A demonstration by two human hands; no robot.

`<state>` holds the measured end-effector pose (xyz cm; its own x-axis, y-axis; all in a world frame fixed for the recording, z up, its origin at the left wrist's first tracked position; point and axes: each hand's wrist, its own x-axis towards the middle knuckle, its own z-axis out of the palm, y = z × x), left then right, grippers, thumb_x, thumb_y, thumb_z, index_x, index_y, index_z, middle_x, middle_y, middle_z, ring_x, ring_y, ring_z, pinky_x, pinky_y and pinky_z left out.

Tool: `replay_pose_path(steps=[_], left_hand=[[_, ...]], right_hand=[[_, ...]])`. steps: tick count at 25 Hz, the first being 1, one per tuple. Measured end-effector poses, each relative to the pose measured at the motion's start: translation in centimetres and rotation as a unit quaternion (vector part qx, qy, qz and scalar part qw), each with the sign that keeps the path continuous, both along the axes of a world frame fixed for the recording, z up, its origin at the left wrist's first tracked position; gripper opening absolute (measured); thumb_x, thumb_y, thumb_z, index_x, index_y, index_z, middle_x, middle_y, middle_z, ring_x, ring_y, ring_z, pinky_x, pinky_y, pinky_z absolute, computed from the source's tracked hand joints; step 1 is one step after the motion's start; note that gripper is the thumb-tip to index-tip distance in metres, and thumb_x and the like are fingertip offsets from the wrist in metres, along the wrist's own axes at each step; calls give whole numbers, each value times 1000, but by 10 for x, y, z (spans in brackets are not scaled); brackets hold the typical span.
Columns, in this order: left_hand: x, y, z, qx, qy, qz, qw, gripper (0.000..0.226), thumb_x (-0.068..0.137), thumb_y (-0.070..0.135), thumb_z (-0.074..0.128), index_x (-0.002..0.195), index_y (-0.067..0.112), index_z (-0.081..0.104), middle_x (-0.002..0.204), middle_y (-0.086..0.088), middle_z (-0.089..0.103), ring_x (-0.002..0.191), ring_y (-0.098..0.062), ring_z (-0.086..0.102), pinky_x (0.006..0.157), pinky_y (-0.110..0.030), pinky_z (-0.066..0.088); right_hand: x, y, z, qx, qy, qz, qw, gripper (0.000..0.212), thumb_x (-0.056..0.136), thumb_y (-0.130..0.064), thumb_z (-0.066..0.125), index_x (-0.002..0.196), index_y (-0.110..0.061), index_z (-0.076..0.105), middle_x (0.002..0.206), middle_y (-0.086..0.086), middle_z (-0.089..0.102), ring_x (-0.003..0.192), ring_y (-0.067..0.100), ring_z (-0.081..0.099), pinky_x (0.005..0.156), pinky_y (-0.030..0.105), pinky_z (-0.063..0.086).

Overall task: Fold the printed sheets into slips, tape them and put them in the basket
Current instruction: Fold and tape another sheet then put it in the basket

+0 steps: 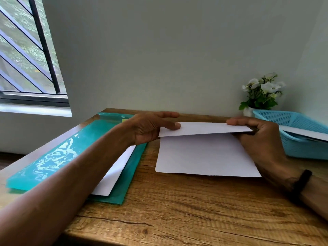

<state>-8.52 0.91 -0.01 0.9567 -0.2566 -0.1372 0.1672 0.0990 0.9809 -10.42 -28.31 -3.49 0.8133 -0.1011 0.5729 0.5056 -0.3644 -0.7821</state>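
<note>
A white sheet (204, 155) lies on the wooden table (177, 210), its far part lifted and bent back toward me. My left hand (150, 128) pinches the raised flap at its left corner. My right hand (257, 135) grips the flap's right corner, thumb on top and fingers underneath. The blue plastic basket (301, 146) stands at the right edge, just beyond my right hand, with a white folded slip (307, 133) lying in it.
A teal plastic folder (58, 157) lies open at the left with another white sheet (113, 174) on it, partly under my left forearm. A small pot of white flowers (262, 93) stands by the wall behind the basket. A barred window is at far left.
</note>
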Motion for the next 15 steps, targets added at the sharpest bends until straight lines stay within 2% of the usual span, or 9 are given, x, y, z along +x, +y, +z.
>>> replay_pose_path(steps=[4,6,8,10,11,13,15], left_hand=[[1,-1,-1,-10,-16,26,999,64,74,-5,78,133,17,67,125,-16,74,113,-34,72,96,-47,60],[3,0,-3,-18,-26,49,998,61,77,-7,78,132,18,68,124,-15,75,112,-34,73,94,-48,61],[5,2,-3,-22,-27,64,997,59,79,-6,77,131,20,68,128,-16,72,113,-37,72,96,-51,60],[7,3,-2,-20,-29,72,997,57,80,-5,79,130,22,70,134,-15,68,116,-39,69,99,-54,58],[7,2,-2,-18,-31,75,997,56,81,-5,78,129,22,70,134,-15,67,118,-39,68,100,-55,57],[4,-2,-1,-24,-34,85,995,53,84,-4,77,130,21,70,129,-14,71,117,-37,68,101,-53,57],[3,-4,-1,-41,-32,99,994,48,84,-1,77,128,19,72,123,-13,75,112,-34,70,97,-50,58]], right_hand=[[3,2,-2,64,38,5,997,43,96,7,60,118,-26,76,107,-20,71,88,-19,65,65,5,53],[4,4,1,173,76,37,981,32,102,-6,59,124,-25,74,105,-11,78,93,-1,73,67,20,61],[2,5,9,259,140,82,952,22,106,-26,55,119,-22,73,100,-4,81,91,13,76,65,32,60],[2,4,10,246,171,114,947,20,102,-35,61,111,-21,73,95,-2,82,86,14,77,64,32,59],[2,3,9,229,173,124,950,23,94,-36,71,111,-20,73,99,-1,82,88,14,78,69,35,61],[3,3,5,190,182,149,953,47,76,-32,85,119,-20,74,111,1,81,101,20,77,85,42,61],[1,4,3,167,197,171,951,56,67,-25,88,121,-20,72,111,1,81,102,21,78,87,42,61]])
